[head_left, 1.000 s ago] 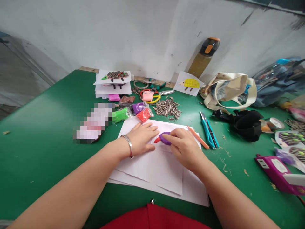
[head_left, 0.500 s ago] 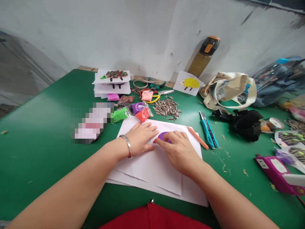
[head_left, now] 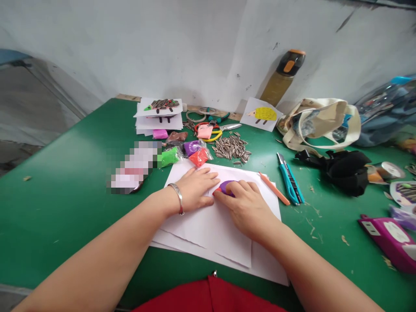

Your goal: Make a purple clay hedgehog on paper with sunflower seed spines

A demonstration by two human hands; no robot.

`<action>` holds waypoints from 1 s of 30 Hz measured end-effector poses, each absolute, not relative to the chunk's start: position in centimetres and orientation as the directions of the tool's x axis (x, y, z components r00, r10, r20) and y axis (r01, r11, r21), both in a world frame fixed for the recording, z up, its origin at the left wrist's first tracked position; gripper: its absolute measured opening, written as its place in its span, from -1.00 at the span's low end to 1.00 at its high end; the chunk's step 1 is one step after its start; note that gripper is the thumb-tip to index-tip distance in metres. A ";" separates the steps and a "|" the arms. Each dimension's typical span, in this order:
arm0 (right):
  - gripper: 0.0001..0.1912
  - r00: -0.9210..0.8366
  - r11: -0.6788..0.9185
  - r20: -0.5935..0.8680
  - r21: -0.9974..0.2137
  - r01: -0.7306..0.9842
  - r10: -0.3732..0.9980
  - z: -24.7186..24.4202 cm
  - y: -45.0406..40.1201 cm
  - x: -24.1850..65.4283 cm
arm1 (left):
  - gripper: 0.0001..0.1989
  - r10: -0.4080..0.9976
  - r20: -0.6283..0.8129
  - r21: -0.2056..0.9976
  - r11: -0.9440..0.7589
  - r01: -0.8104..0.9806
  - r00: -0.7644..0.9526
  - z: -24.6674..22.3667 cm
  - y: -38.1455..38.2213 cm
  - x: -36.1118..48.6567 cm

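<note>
My left hand [head_left: 195,188], a metal bangle at its wrist, lies flat on a sheet of white paper [head_left: 208,234] with the fingers spread. To its right, my right hand [head_left: 245,203] is curled over a flat purple piece of modelling clay [head_left: 226,186] on the same sheet. A small red bit [head_left: 217,190] shows at the clay's left end, by the right index fingertip. The thumb and the rest of the clay are hidden under that hand. An orange clay tool [head_left: 274,189] rests across the paper's right edge, beside a teal utility knife [head_left: 290,182].
Behind the paper are bagged clays, green [head_left: 169,156] and red [head_left: 199,157] among them, and a heap of sunflower seeds [head_left: 232,147]. Scissors [head_left: 230,127], hedgehog cards [head_left: 159,108], a bottle [head_left: 282,78] and a cloth bag [head_left: 292,125] stand farther back. A magenta device [head_left: 386,242] lies right.
The whole view has shifted slightly, so things appear a little farther right. Both hands keep their places on the paper, and the right fingers have barely moved over the purple clay.
</note>
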State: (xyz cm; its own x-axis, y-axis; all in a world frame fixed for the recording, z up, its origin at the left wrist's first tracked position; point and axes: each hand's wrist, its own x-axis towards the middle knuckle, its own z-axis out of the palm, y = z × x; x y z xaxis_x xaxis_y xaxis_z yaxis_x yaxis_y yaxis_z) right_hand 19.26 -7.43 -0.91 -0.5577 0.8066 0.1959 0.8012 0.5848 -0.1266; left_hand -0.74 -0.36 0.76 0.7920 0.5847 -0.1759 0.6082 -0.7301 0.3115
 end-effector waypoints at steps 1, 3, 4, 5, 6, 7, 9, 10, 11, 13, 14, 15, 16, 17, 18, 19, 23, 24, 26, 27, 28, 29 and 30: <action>-0.67 -0.558 0.583 0.187 -0.126 0.802 0.808 -1.0 -7.4 19.3 | -0.54 0.586 -0.182 0.308 -0.729 0.612 0.790 0.8 -0.4 -0.7; -0.70 -0.553 0.577 0.179 -0.130 0.806 0.814 -1.0 -7.4 19.2 | -0.53 0.589 -0.196 0.303 -0.725 0.619 0.784 1.0 -0.4 -0.6; -0.69 -0.549 0.573 0.178 -0.132 0.809 0.817 -1.0 -7.4 19.2 | -0.53 0.589 -0.202 0.301 -0.723 0.622 0.782 1.0 -0.4 -0.6; -0.67 -0.545 0.569 0.177 -0.132 0.812 0.819 -1.0 -7.4 19.2 | -0.53 0.590 -0.204 0.299 -0.722 0.624 0.781 1.0 -0.4 -0.6; -0.65 -0.543 0.566 0.176 -0.129 0.814 0.821 -1.0 -7.4 19.2 | -0.52 0.589 -0.205 0.297 -0.723 0.623 0.781 1.1 -0.4 -0.6; -0.64 -0.541 0.563 0.172 -0.124 0.817 0.823 -1.0 -7.4 19.2 | -0.52 0.589 -0.204 0.294 -0.725 0.622 0.782 1.1 -0.4 -0.6; -0.64 -0.543 0.563 0.168 -0.114 0.819 0.823 -0.9 -7.4 19.2 | -0.51 0.586 -0.204 0.286 -0.730 0.620 0.784 1.0 -0.3 -0.6; -0.65 -0.542 0.562 0.167 -0.113 0.819 0.823 -0.9 -7.4 19.2 | -0.52 0.586 -0.203 0.284 -0.732 0.620 0.785 1.0 -0.3 -0.6; -0.66 -0.542 0.562 0.167 -0.115 0.819 0.824 -0.8 -7.4 19.1 | -0.53 0.585 -0.202 0.283 -0.733 0.619 0.785 0.9 -0.3 -0.6; -0.64 -0.531 0.554 0.176 -0.125 0.823 0.829 -0.8 -7.4 19.2 | -0.54 0.586 -0.195 0.288 -0.732 0.617 0.786 0.9 -0.3 -0.6; -0.63 -0.520 0.545 0.184 -0.127 0.829 0.834 -0.8 -7.3 19.3 | -0.54 0.587 -0.190 0.292 -0.731 0.616 0.787 0.8 -0.3 -0.6; -0.61 -0.508 0.534 0.191 -0.126 0.836 0.840 -0.8 -7.3 19.3 | -0.55 0.587 -0.188 0.295 -0.731 0.615 0.788 0.8 -0.3 -0.6; -0.60 -0.497 0.525 0.198 -0.122 0.842 0.845 -0.8 -7.2 19.4 | -0.55 0.586 -0.188 0.297 -0.731 0.614 0.788 0.9 -0.3 -0.6; -0.59 -0.491 0.518 0.199 -0.115 0.848 0.848 -0.9 -7.2 19.5 | -0.55 0.584 -0.191 0.297 -0.732 0.614 0.789 0.9 -0.3 -0.6; -0.60 -0.488 0.513 0.197 -0.108 0.851 0.850 -0.9 -7.2 19.6 | -0.56 0.583 -0.194 0.297 -0.732 0.613 0.789 0.9 -0.3 -0.6; -0.62 -0.490 0.513 0.191 -0.101 0.852 0.851 -0.9 -7.1 19.6 | -0.56 0.581 -0.196 0.297 -0.733 0.612 0.790 1.0 -0.3 -0.6; -0.63 -0.496 0.523 0.204 -0.103 0.846 0.844 -1.0 -7.2 19.7 | -0.54 0.583 -0.206 0.298 -0.728 0.617 0.786 1.0 -0.3 -0.6; -0.61 -0.498 0.527 0.214 -0.109 0.843 0.841 -0.9 -7.2 19.6 | -0.53 0.583 -0.206 0.298 -0.727 0.618 0.786 1.0 -0.2 -0.6; -0.59 -0.510 0.541 0.220 -0.114 0.833 0.831 -0.9 -7.4 19.4 | -0.51 0.584 -0.204 0.299 -0.728 0.617 0.786 0.9 -0.2 -0.6; -0.60 -0.519 0.549 0.216 -0.112 0.828 0.827 -0.9 -7.4 19.3 | -0.50 0.583 -0.201 0.299 -0.729 0.616 0.787 0.9 -0.2 -0.6; -0.62 -0.527 0.556 0.210 -0.111 0.824 0.824 -0.9 -7.5 19.3 | -0.50 0.582 -0.199 0.300 -0.730 0.614 0.789 0.8 -0.2 -0.6; -0.63 -0.534 0.561 0.205 -0.112 0.820 0.820 -0.9 -7.5 19.2 | -0.49 0.582 -0.197 0.300 -0.731 0.614 0.789 0.8 -0.2 -0.6; -0.64 -0.538 0.566 0.203 -0.120 0.816 0.818 -0.9 -7.5 19.3 | -0.49 0.583 -0.195 0.299 -0.730 0.614 0.788 0.8 -0.2 -0.6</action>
